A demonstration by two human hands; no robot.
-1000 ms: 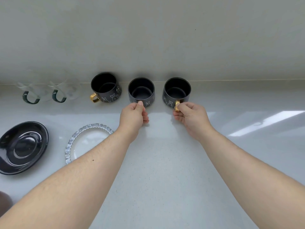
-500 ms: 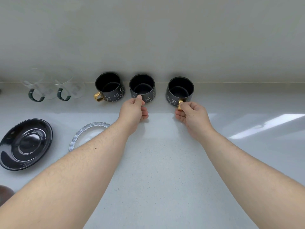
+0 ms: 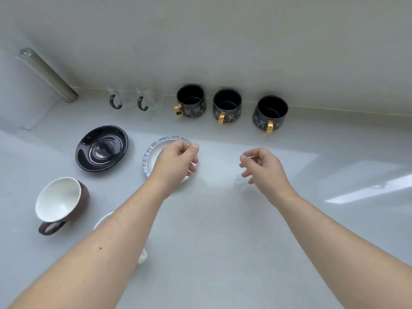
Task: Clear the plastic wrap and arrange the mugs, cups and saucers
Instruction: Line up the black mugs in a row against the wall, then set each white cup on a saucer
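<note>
1. Head view, back of the desk (image 3: 223, 253): three black mugs with gold handles stand upright in a row near the wall, the left mug (image 3: 191, 101), the middle mug (image 3: 227, 107) and the right mug (image 3: 270, 113), apart from one another. Left of them stand two clear glass cups (image 3: 133, 100) with green handles.
2. Head view, hands: the left hand (image 3: 176, 161) hovers over the clear ruffled saucer (image 3: 149, 155), its grip released and empty; whether it touches the saucer I cannot tell. The right hand (image 3: 263, 168) hangs over bare desk, fingers loosely curled, holding nothing.
3. Head view, left side: a black saucer (image 3: 101, 148) lies beside the clear one; nearer the person a brown cup (image 3: 61, 202) lies tilted. No plastic wrap shows.
4. Judgement: the mug row looks finished, and the saucers come next. That calls for closing the left grip on the clear saucer's rim.
</note>
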